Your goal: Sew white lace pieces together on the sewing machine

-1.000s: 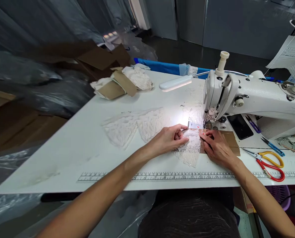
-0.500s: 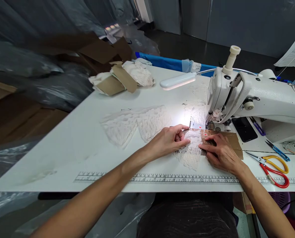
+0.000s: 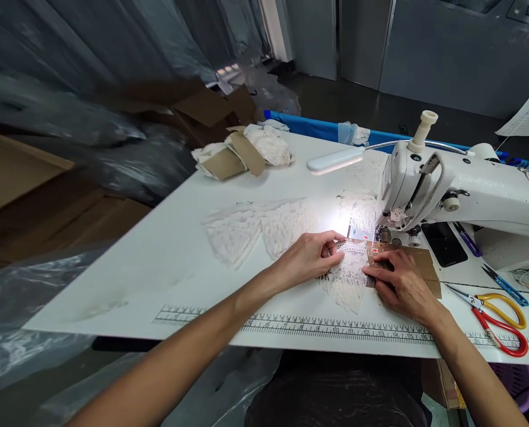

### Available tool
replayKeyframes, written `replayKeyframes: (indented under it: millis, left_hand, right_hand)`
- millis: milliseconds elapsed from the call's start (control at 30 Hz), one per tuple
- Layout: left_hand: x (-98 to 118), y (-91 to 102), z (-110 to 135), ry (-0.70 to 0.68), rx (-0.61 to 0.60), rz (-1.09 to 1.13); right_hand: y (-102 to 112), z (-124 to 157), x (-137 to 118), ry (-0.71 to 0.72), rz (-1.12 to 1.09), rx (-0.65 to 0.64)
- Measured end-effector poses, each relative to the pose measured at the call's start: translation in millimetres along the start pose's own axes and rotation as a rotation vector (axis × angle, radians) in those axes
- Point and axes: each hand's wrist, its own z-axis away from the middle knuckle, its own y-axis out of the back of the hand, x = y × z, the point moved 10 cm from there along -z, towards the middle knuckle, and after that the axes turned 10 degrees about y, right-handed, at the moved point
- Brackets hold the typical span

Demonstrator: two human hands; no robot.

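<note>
A strip of white lace lies on the white sewing table, just in front of the presser foot of the white sewing machine. My left hand pinches the lace's left edge, fingers closed on it. My right hand rests with fingers pressed flat on a brown cardboard template that lies beside the lace. More lace pieces are spread on the table to the left of my hands.
Red-and-yellow scissors and blue thread snips lie at the right. A black phone sits on the machine bed. A lamp lights the needle area. A bundle of lace and cardboard sits at the far edge. A printed ruler runs along the front edge.
Both hands stay on the lace and cardboard with only slight finger shifts. The view has moved, so everything sits a little lower and further right.
</note>
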Motion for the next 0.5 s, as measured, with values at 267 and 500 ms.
replayKeyframes:
  millis: [267, 500]
  left_hand:
    - [-2, -1.5, -1, -0.016, 0.007, -0.007]
    - [12, 15.9, 5, -0.188, 0.230, -0.209]
  right_hand:
    - [1, 0, -1, 0.014, 0.018, 0.003]
    - [3, -2, -6, 0.049, 0.052, -0.014]
